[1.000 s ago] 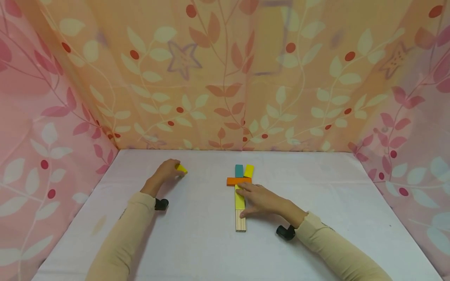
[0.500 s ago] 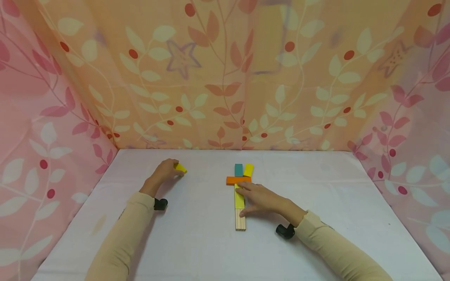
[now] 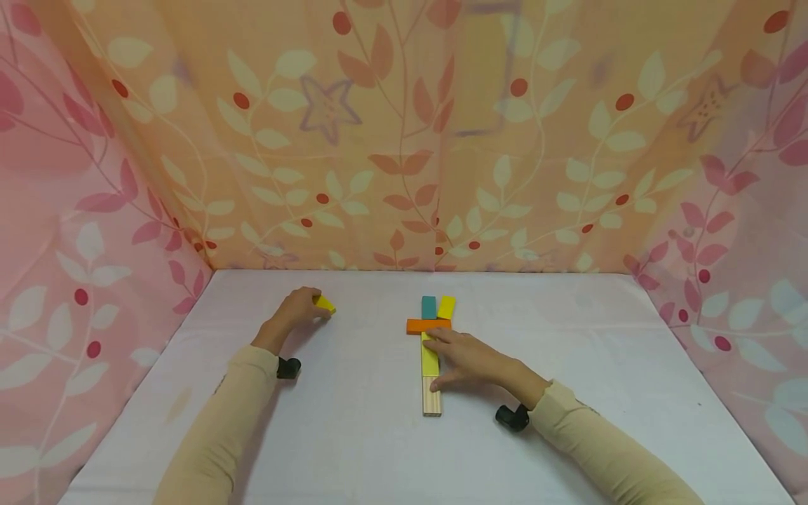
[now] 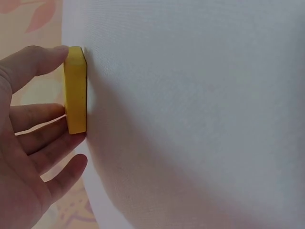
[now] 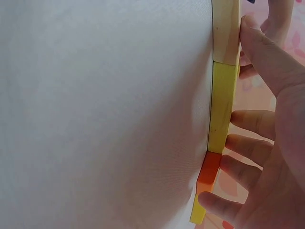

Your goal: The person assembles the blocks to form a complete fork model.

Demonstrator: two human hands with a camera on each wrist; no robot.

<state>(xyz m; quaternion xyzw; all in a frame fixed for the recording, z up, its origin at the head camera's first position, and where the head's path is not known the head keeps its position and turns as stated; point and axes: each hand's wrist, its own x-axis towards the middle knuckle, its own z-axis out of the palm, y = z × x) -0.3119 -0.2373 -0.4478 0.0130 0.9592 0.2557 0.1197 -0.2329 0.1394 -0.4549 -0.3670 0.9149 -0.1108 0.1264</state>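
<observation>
At the left, my left hand (image 3: pixel 298 307) grips a yellow wooden block (image 4: pixel 76 90) lying on the white cloth, thumb at one end and fingers round the top and other end. My right hand (image 3: pixel 472 356) spreads over a flat row of blocks, its fingertips resting on them. The thumb touches a bare wood block (image 3: pixel 432 398). Middle fingers touch a light-yellow block (image 5: pixel 222 107), and others reach a crosswise orange block (image 3: pixel 416 326). Beyond that lie a teal block (image 3: pixel 429 307) and a slightly slanted yellow block (image 3: pixel 447 307), side by side.
A white cloth (image 3: pixel 353 435) covers the table. An orange patterned curtain (image 3: pixel 379 210) hangs at the back edge, with pink patterned sheets (image 3: pixel 50 315) on both sides. Black wrist cameras (image 3: pixel 289 367) sit below both hands.
</observation>
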